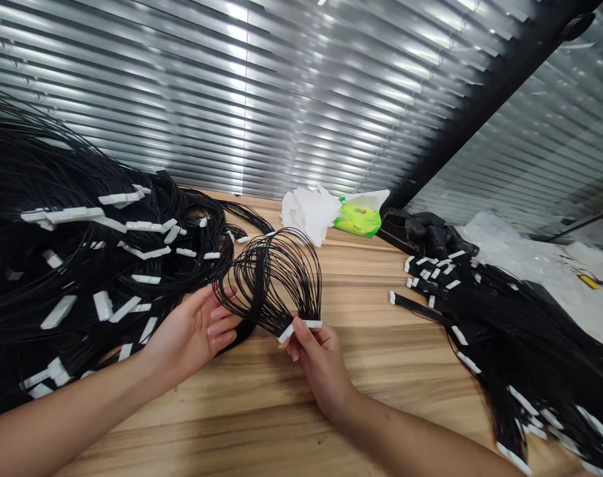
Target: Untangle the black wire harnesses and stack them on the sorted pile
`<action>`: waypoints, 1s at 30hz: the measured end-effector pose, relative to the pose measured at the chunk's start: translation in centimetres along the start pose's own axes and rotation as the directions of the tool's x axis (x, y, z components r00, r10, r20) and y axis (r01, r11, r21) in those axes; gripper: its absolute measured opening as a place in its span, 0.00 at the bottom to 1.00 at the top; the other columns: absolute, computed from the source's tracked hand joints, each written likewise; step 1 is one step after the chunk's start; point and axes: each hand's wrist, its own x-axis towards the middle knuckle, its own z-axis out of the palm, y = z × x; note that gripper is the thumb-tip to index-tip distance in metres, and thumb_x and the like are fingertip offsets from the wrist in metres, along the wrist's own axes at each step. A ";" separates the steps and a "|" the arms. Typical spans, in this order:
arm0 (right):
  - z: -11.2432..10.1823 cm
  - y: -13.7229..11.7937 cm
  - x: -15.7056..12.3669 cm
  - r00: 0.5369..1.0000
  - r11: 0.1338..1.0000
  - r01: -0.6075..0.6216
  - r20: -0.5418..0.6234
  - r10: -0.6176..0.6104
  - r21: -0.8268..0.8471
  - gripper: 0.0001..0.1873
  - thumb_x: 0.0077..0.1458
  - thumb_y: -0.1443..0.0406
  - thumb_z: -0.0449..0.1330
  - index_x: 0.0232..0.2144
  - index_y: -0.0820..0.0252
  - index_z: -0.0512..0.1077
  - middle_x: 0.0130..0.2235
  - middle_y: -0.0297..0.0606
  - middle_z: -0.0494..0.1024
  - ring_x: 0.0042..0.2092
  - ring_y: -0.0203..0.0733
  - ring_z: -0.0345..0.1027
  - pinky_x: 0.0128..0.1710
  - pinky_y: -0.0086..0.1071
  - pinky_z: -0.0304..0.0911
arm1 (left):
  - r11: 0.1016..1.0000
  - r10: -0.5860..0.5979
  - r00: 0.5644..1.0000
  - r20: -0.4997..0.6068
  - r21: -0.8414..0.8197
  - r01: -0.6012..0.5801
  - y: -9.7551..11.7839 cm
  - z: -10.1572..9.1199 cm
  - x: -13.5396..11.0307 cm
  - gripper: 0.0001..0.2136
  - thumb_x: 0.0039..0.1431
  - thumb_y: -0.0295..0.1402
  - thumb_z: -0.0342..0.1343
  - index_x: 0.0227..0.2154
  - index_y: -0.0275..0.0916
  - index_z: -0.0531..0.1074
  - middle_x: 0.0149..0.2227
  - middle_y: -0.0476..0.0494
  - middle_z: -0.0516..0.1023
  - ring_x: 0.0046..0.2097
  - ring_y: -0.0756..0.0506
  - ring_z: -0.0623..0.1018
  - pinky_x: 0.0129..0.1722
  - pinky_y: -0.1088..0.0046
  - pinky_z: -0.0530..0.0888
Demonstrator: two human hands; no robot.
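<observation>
My right hand (pixel 319 361) pinches two white connectors (pixel 313 324) at the ends of a black wire harness (pixel 259 285). Its thin wires arch up from the connectors in a wide loop over the table. At the left side of that loop is my left hand (pixel 195 328), palm turned inward, with fingers apart and slightly bent. Its fingertips touch or nearly touch the wires, and I see no firm grip there. Behind the left hand lies a big heap of black wire harnesses (pixel 83 265) with white connectors.
Another pile of black harnesses (pixel 485 331) lies on the right of the wooden table (pixel 376 397). At the back are crumpled white tissues (pixel 309 212) and a green tissue pack (pixel 358 218). Clear plastic wrap (pixel 505 242) sits at far right. Metallic blinds (pixel 207 86) rise behind the table.
</observation>
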 end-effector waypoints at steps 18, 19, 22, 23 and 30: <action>-0.2 0.3 0.1 1.000 1.000 0.001 0.022 -0.001 -0.013 0.19 0.49 0.52 0.66 0.21 0.61 0.73 0.21 0.34 0.75 0.21 0.31 0.55 0.25 0.29 0.53 | 0.971 0.028 0.990 0.136 0.230 -0.059 -0.6 -0.6 -0.3 0.05 0.47 0.21 0.55 0.28 0.34 0.72 0.26 0.49 0.69 0.27 0.52 0.69 0.27 0.77 0.73; -0.2 0.3 0.1 1.000 1.000 0.001 0.023 0.000 -0.012 0.19 0.49 0.51 0.66 0.21 0.61 0.73 0.20 0.34 0.75 0.21 0.30 0.56 0.25 0.28 0.53 | 0.965 0.024 0.987 0.157 0.253 -0.064 -0.7 -0.6 -0.4 0.08 0.45 0.20 0.54 0.29 0.34 0.72 0.27 0.49 0.69 0.26 0.52 0.69 0.26 0.77 0.72; -0.2 0.3 0.1 1.000 1.000 0.001 0.027 -0.001 -0.005 0.18 0.49 0.52 0.66 0.24 0.61 0.75 0.20 0.33 0.75 0.21 0.30 0.56 0.24 0.28 0.53 | 0.964 0.013 0.986 0.163 0.260 -0.056 -0.9 -0.6 -0.4 0.08 0.41 0.18 0.52 0.26 0.34 0.71 0.25 0.51 0.67 0.23 0.55 0.64 0.24 0.79 0.70; -0.2 0.3 0.1 1.000 1.000 0.003 0.030 -0.003 -0.003 0.18 0.49 0.51 0.66 0.25 0.61 0.76 0.20 0.33 0.75 0.21 0.30 0.56 0.24 0.28 0.52 | 0.966 0.007 0.989 0.150 0.256 -0.045 -0.9 -0.6 -0.4 0.08 0.41 0.17 0.51 0.24 0.34 0.70 0.24 0.52 0.66 0.22 0.55 0.63 0.23 0.79 0.69; -0.3 0.4 0.2 0.999 1.000 0.009 0.040 -0.008 -0.011 0.18 0.49 0.51 0.66 0.28 0.61 0.77 0.20 0.33 0.76 0.21 0.30 0.56 0.24 0.27 0.52 | 0.965 0.004 0.990 0.141 0.259 -0.041 -0.8 -0.6 -0.2 0.08 0.39 0.17 0.51 0.23 0.33 0.71 0.23 0.52 0.65 0.21 0.56 0.62 0.22 0.79 0.67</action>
